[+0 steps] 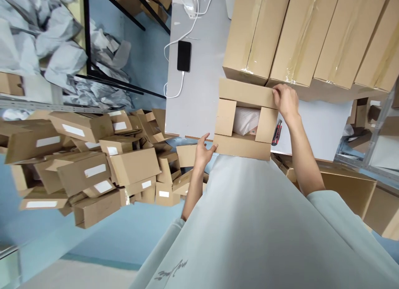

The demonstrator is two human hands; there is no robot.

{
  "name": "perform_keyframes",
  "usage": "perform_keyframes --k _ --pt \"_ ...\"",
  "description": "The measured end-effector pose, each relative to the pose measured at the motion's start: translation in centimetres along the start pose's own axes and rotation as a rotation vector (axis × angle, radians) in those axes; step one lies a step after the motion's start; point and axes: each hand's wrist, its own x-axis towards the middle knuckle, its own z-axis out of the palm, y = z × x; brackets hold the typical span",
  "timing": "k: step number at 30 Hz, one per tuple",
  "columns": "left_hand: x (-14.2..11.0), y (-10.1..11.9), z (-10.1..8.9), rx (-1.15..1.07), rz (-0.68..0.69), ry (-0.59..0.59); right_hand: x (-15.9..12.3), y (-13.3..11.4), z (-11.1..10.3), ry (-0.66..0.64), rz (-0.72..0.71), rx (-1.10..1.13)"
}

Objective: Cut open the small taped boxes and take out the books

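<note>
A small cardboard box point(225, 117) lies at the table's front edge against my shirt. Its short end flaps are folded part way in, and the long flaps lie spread out. Through the gap shows a white wrapped item point(246, 120) with a small printed label. My right hand point(286, 100) pinches the far long flap at its right corner. At the near left corner my left hand point(205, 151) has thumb and fingers apart, the thumb at the edge of the near flap. A red and black box cutter point(277, 132) rests just right of the box.
Large taped cartons point(299, 40) stand in a row at the back right. A black phone point(184, 56) on a white cable lies on the grey table point(199, 110). Several cardboard boxes point(134, 166) are heaped on the left. Grey plastic bags point(59, 44) fill the upper left.
</note>
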Motion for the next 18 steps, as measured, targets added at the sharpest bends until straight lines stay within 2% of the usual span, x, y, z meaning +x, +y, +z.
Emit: perform_keyframes --k 3,6,8,11,14,16,18 --pt "0.2 1.7 0.0 0.180 0.136 0.032 0.0 -0.9 0.4 0.069 0.007 -0.021" --pt "0.9 4.8 0.3 0.331 0.290 -0.011 -2.5 -3.2 0.8 0.136 -0.002 -0.075" --pt "1.5 7.3 1.2 0.389 0.404 -0.130 -5.3 -5.0 1.3 0.085 -0.025 -0.128" --pt "2.3 11.1 3.6 0.459 0.525 -0.372 -9.7 -7.2 2.4 -0.127 -0.157 -0.187" --pt "2.6 14.0 6.1 0.568 0.576 -0.582 -13.3 -8.2 2.9 -0.313 -0.248 -0.213" --pt "2.5 15.1 7.2 0.627 0.596 -0.679 -15.1 -8.2 2.3 -0.347 -0.228 -0.221" --pt "2.4 15.7 7.9 0.653 0.607 -0.722 -16.8 -7.8 1.1 -0.302 -0.183 -0.208"
